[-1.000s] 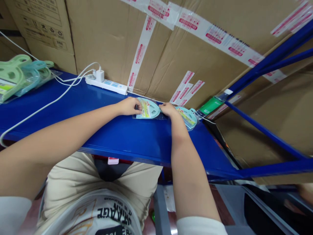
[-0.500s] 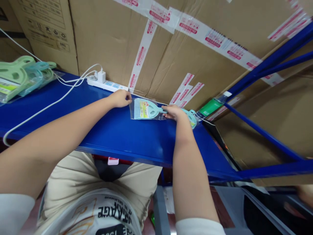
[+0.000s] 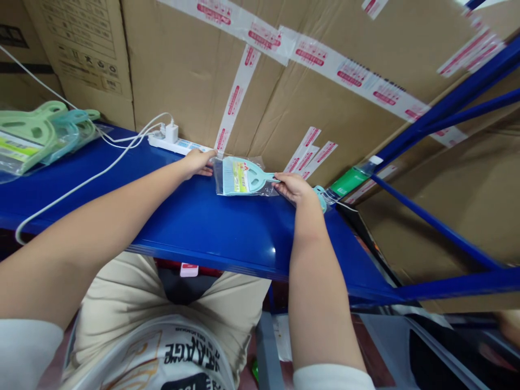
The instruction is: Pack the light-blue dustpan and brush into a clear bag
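Center frame: L hand (image 3: pixel 197 163) pinches bag (image 3: pixel 239 177) edge, R hand (image 3: pixel 293 188) pinches the teal clip (image 3: pixel 248 176) handle, on blue shelf (image 3: pixel 211 227).

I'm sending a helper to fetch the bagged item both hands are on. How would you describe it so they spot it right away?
On the blue shelf, against the taped cardboard boxes, just right of the white power strip, lies a pale blue plastic paddle in a clear bag. The left hand and right hand pinch its ends. Unlike the green stack far left, it lies alone.
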Motion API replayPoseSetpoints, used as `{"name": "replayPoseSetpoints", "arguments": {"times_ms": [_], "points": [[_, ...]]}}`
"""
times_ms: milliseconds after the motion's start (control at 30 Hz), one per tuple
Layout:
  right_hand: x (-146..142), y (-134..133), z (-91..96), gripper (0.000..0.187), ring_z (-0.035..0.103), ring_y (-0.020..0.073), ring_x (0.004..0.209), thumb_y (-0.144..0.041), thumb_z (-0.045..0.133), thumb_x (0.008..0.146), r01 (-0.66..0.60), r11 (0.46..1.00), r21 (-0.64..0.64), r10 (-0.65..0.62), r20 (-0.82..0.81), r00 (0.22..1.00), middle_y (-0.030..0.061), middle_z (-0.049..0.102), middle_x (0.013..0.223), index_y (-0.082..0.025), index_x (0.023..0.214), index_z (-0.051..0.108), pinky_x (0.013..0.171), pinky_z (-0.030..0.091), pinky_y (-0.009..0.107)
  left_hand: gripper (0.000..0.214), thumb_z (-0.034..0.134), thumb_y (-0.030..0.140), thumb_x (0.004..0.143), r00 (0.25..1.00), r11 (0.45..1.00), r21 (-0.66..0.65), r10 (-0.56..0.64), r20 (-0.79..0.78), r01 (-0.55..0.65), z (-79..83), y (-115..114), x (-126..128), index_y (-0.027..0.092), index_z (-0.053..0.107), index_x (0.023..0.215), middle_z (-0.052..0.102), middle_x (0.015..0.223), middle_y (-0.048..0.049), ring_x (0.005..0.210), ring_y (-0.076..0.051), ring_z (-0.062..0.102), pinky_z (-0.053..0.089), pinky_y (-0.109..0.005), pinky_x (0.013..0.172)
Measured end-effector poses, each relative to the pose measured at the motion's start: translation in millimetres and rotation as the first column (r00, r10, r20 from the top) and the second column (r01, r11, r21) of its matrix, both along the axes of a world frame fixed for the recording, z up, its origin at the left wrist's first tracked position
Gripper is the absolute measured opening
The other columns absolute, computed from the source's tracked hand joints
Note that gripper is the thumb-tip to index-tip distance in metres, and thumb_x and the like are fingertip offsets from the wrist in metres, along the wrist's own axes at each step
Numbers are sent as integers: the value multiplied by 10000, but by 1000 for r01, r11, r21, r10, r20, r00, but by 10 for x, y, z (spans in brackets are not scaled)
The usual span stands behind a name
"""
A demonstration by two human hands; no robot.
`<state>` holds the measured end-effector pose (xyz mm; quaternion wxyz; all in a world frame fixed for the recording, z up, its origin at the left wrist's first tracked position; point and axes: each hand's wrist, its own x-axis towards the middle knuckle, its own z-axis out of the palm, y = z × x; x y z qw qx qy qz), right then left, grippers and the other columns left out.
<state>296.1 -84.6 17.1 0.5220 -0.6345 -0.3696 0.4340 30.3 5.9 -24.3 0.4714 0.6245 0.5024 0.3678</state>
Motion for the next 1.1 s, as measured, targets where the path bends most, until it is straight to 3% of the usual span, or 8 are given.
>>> {"name": "replayPoseSetpoints", "arguments": {"times_ms": [200,300,467,567,633,700,867,1100], "points": [[-3,28,15,221,580,68,460,12,563,913,-38,999,36,39,-34,999,-12,602,560,-139,769,634,441,499,95,707,318,737,944,982,983,-59,-170,83,175,9,-88,83,220,606,1332,765,1086,-202,1030,-322,742,617,-437,815],[-14,49,1,173,587,73,460,14,624,872,-57,998,40,58,-30,998,-21,612,571,-147,815,650,455,522,105,619,393,690,953,975,975,-64,-208,74,213,22,-164,155,227,659,1266,787,1069,-172,1040,-317,742,618,-444,825],[-47,53,-9,200,585,71,467,14,564,903,-43,998,43,45,-44,998,-13,615,584,-141,803,642,471,524,112,334,669,478,903,991,993,-64,-93,95,99,0,-270,253,195,690,1079,770,884,-116,855,-235,741,597,-386,708],[-71,31,8,230,570,63,455,24,567,902,-49,998,45,51,-48,998,-20,599,575,-150,760,613,465,511,104,316,687,505,895,1000,999,-43,-6,23,7,-26,-293,271,189,666,887,583,590,-15,600,-170,627,518,-356,563],[-84,13,23,255,556,57,443,36,564,900,-50,998,46,53,-50,997,-24,589,564,-157,737,599,459,507,96,333,683,524,895,1000,1000,-8,5,0,-5,-46,-286,264,198,644,842,465,530,35,526,-139,540,471,-345,523],[-89,-2,37,278,550,54,440,38,535,919,-36,998,46,38,-56,998,-23,584,556,-158,731,595,454,501,90,363,673,556,894,1000,999,42,-18,-23,19,-63,-260,243,193,654,874,469,551,31,530,-134,523,460,-351,525],[-70,-11,49,253,554,55,446,23,525,941,4,999,48,-1,-74,997,-26,583,545,-149,779,615,432,485,84,506,657,624,880,990,988,118,-87,-108,100,-32,-186,170,152,712,1052,667,751,-96,587,-153,574,473,-372,538],[-34,19,31,303,558,64,412,33,517,940,-8,998,61,14,-107,994,-4,591,519,-140,710,611,396,469,91,263,814,331,816,993,990,-138,-3,121,20,191,-344,171,123,745,961,660,695,-48,432,-33,313,241,-217,407]]}}
